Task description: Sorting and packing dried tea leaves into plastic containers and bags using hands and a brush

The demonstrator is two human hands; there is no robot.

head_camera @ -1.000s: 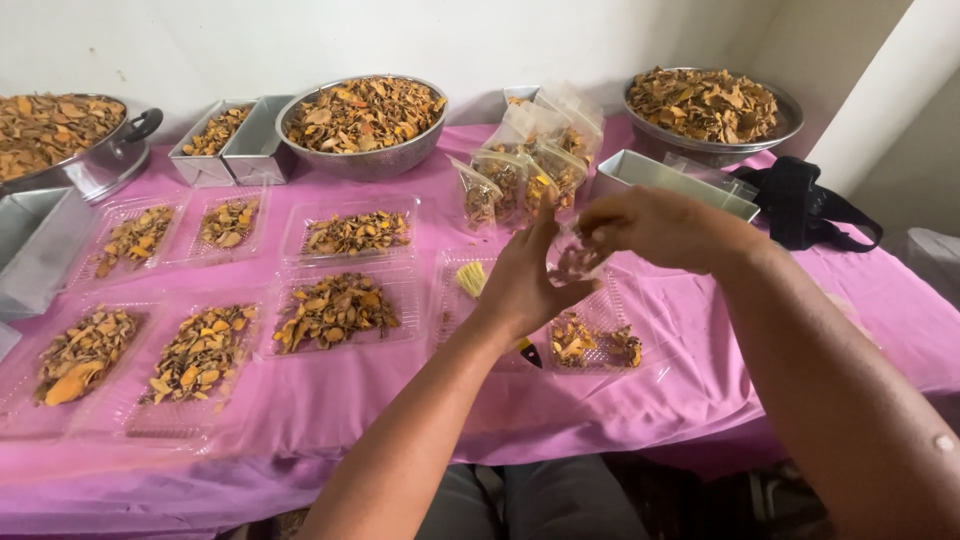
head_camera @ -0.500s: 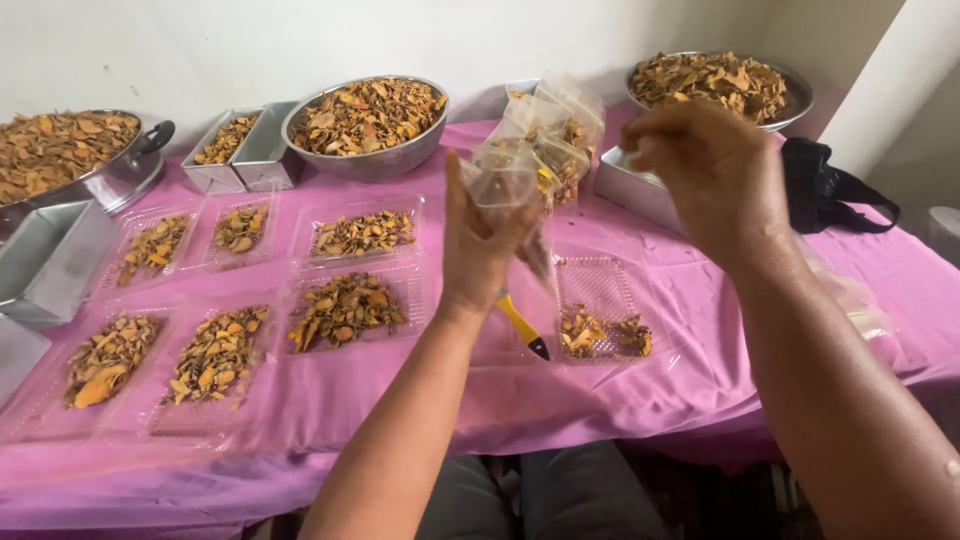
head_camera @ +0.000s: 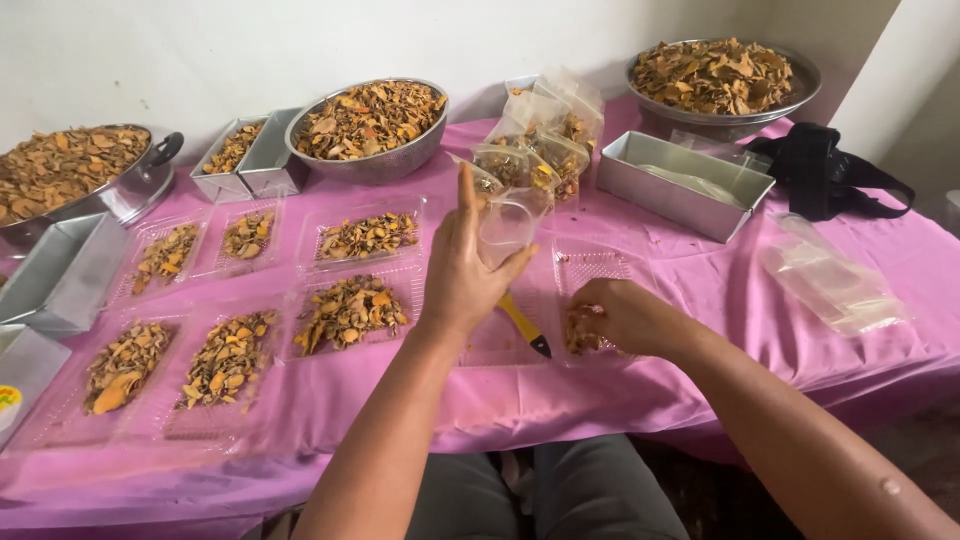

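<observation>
The left hand (head_camera: 465, 275) holds a clear bag (head_camera: 505, 222) upright, mouth up as if to be filled, while the right hand (head_camera: 622, 318), just beside, closes on dried chips (head_camera: 580, 330) in a tray (head_camera: 595, 268) on the pink counter (head_camera: 700, 290).

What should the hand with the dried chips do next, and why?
Probably lift that handful up and tip it into the clear bag. The left hand holds the bag up above the pink tablecloth, while the right hand is down in the clear tray, closed around some orange-brown chips. The bag looks mostly empty.
</observation>
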